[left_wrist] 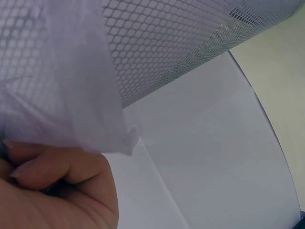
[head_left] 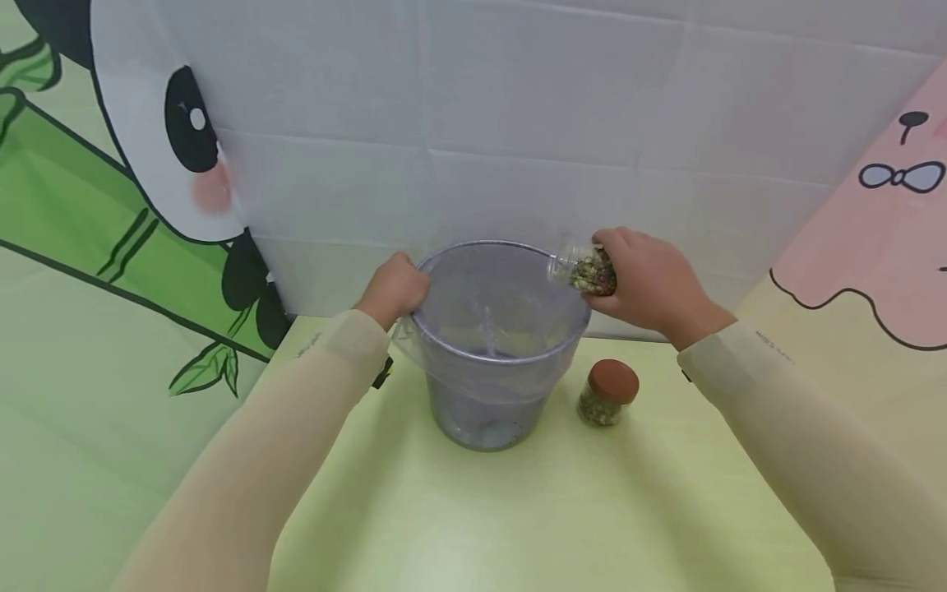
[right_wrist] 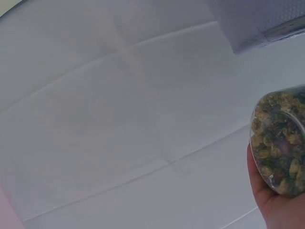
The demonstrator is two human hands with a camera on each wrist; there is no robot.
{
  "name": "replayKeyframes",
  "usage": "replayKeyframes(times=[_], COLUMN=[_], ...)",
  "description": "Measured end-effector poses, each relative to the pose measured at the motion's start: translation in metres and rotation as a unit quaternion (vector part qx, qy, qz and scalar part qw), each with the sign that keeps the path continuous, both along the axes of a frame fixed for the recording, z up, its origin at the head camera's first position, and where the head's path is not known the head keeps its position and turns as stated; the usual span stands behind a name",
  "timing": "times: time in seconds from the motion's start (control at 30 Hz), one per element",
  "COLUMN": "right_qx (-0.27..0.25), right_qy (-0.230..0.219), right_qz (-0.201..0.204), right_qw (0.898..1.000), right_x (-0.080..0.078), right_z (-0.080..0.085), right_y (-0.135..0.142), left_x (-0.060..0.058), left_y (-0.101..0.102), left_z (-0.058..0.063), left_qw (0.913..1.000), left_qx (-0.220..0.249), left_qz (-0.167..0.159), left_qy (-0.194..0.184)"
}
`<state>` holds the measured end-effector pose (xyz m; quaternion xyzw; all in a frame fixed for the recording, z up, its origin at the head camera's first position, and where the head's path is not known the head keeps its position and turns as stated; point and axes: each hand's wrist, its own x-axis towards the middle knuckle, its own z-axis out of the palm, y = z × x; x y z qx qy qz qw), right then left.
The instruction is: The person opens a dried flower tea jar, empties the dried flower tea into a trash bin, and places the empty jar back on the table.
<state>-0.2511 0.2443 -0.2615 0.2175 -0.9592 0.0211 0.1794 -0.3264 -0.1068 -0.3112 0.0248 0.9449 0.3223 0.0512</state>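
Observation:
A mesh wastebasket [head_left: 484, 419] stands upright, lined with a thin translucent bag [head_left: 510, 380] folded down over its rim. My left hand [head_left: 394, 289] grips the rim at the left, fingers curled at the bag's edge, as the left wrist view shows up close. At the right side of the rim, my right hand [head_left: 654, 284] holds a clear jar [head_left: 584, 270] tipped on its side. The jar's uncovered mouth points left over the basket's opening. Dried flower buds [right_wrist: 281, 143] lie inside toward its base.
A second small jar with a reddish-brown lid [head_left: 614, 381] stands upright to the right of the basket on the pale yellow table [head_left: 459, 518]. Close behind the basket hangs a white backdrop [head_left: 518, 99], with a panda print at left and a pink figure at right.

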Motion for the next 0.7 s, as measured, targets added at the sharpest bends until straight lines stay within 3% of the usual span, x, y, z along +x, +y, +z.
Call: replayKeyframes(times=[0.33, 0.53, 0.7], right_qx=[0.051, 0.124, 0.155], right_qy=[0.040, 0.068, 0.075], right_qz=[0.041, 0.059, 0.063], right_qw=[0.997, 0.988, 0.983], right_x=[-0.010, -0.012, -0.013], right_z=[0.003, 0.008, 0.010], right_y=[0.002, 0.003, 0.004], left_x=[0.000, 0.001, 0.003], left_y=[0.001, 0.002, 0.000], left_z=[-0.001, 0.000, 0.000], left_qw=[1.0000, 1.0000, 1.0000], left_qx=[0.003, 0.006, 0.001], left_qz=[-0.001, 0.002, 0.004], left_qy=[0.009, 0.006, 0.009])
